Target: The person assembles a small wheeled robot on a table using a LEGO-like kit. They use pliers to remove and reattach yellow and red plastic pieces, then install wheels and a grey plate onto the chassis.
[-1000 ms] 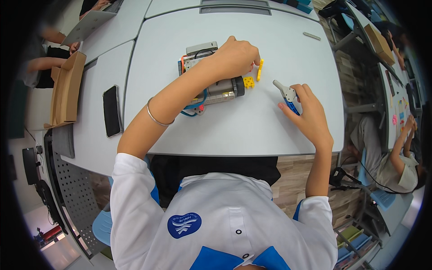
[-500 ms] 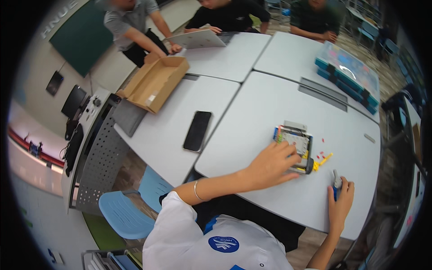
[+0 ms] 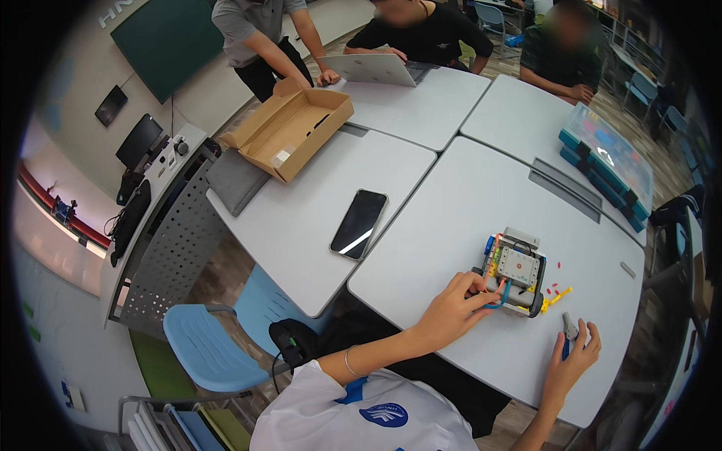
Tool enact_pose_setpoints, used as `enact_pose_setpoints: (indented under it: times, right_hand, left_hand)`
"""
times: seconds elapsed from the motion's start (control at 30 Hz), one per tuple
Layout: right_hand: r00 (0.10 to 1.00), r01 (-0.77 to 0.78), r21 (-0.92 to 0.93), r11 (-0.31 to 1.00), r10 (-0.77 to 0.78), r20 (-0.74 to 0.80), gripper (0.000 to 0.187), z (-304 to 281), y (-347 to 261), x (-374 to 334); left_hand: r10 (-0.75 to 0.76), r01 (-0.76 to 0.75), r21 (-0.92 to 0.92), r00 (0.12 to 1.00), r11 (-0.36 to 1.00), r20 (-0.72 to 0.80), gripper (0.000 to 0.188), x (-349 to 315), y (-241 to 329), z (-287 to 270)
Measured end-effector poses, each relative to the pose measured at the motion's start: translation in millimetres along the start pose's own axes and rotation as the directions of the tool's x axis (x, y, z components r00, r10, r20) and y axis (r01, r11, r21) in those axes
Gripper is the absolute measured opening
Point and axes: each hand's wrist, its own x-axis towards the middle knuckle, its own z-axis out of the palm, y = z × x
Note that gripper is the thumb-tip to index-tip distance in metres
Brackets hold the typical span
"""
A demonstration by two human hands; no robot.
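Observation:
A small wheeled robot model [image 3: 519, 264] with a grey block on top stands on the table in front of me. Orange and blue cables run along its left and near sides. My left hand [image 3: 451, 312] is at its near left corner, thumb and fingers pinched at the blue cable [image 3: 505, 297]; the exact grip is partly hidden by the fingers. To the right, my right hand [image 3: 573, 364] rests low over the table. Small pliers [image 3: 570, 328] with a grey head and blue handles sit loosely between its thumb and fingers.
Yellow beam pieces [image 3: 558, 299] and several tiny red pieces lie right of the model. A phone [image 3: 359, 224], an open cardboard box [image 3: 301, 139], a laptop [image 3: 380, 69] and a teal parts case [image 3: 605, 169] are on the tables. Other people are at the far side.
My left hand has moved from over the model's top to its near left corner, at the blue cable. The pliers have tilted slightly at my right hand. The whole view has shifted.

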Motion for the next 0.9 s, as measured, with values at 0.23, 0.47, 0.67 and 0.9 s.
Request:
enact_pose_setpoints:
  times: [0.23, 0.47, 0.67, 0.9]
  right_hand:
    - [0.921, 0.386, 0.324, 0.864, -0.378, -0.090, 0.045, 3, -95, -1]
    - [0.917, 0.380, 0.452, 0.807, -0.394, -0.066, 0.038, 20, -113, 8]
    - [0.914, 0.390, 0.425, 0.817, -0.400, -0.068, 0.032, 16, -119, 18]
    - [0.943, 0.212, 0.568, 0.795, -0.320, 0.096, 0.029, 19, -116, 29]
  left_hand:
    - [-0.105, 0.092, -0.146, 0.991, 0.985, -0.080, 0.029, -3, -3, -4]
    - [-0.137, 0.106, -0.265, 0.985, 0.958, -0.103, 0.026, -4, -14, -5]
    - [-0.173, 0.144, -0.344, 0.983, 0.928, -0.056, 0.024, -2, -19, -3]
    - [-0.141, 0.090, -0.404, 0.985, 0.910, -0.099, 0.022, -4, -29, 3]
